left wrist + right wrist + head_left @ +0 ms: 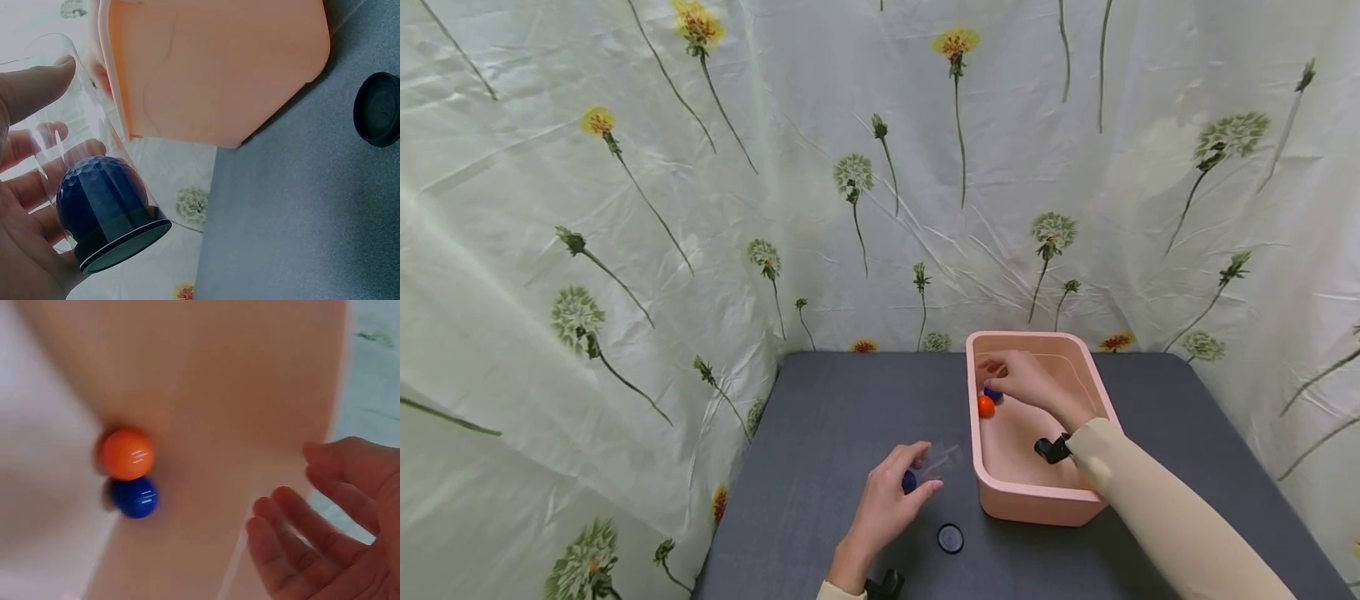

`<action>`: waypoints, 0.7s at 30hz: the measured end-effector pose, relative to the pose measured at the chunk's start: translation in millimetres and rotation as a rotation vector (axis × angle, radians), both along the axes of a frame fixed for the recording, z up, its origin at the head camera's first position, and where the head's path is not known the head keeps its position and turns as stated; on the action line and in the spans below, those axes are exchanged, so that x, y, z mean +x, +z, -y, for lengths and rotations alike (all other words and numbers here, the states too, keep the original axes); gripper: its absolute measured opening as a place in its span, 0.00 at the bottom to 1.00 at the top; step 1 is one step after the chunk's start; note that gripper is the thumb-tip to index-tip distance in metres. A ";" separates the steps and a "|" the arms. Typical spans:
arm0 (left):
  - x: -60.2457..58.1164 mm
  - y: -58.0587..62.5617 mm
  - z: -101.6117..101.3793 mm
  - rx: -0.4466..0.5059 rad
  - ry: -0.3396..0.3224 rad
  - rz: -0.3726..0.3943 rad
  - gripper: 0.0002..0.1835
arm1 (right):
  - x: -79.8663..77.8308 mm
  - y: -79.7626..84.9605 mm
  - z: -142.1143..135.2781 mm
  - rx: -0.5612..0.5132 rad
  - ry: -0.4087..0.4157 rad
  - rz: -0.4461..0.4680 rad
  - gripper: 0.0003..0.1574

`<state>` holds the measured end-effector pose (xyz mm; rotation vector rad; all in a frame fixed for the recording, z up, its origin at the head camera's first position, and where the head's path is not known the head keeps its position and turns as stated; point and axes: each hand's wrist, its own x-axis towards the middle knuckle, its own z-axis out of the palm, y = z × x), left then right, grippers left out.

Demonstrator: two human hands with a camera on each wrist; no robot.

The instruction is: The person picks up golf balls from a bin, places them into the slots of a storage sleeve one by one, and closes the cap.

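My left hand holds a clear tube over the table, with the thumb on one side and the fingers on the other. A dimpled dark blue ball sits in the tube against a black end cap. My right hand reaches into a pink bin, fingers loosely bent and holding nothing. Below it an orange ball and a blue ball touch each other by the bin wall. In the right wrist view the fingers are apart from both balls.
A loose round black cap lies on the dark grey table, left of the bin and near my left hand. A flower-printed curtain hangs behind and beside the table.
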<state>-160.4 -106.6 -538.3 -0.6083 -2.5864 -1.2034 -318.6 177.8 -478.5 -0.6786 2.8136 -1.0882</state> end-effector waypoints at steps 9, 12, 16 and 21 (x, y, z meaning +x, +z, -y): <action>0.0 -4.0 2.1 0.017 0.006 -0.001 0.27 | -26.3 -28.8 -11.1 0.033 -0.018 0.020 0.22; -1.5 -4.9 1.9 0.022 0.011 -0.008 0.27 | -31.2 -33.4 -14.0 0.027 -0.002 0.023 0.22; -3.4 -5.1 2.2 0.022 0.022 -0.007 0.27 | -36.0 -38.8 -17.2 0.027 0.013 0.039 0.22; -4.2 -3.8 3.9 0.032 0.028 0.030 0.27 | -40.7 -46.8 -17.8 0.048 0.008 0.058 0.22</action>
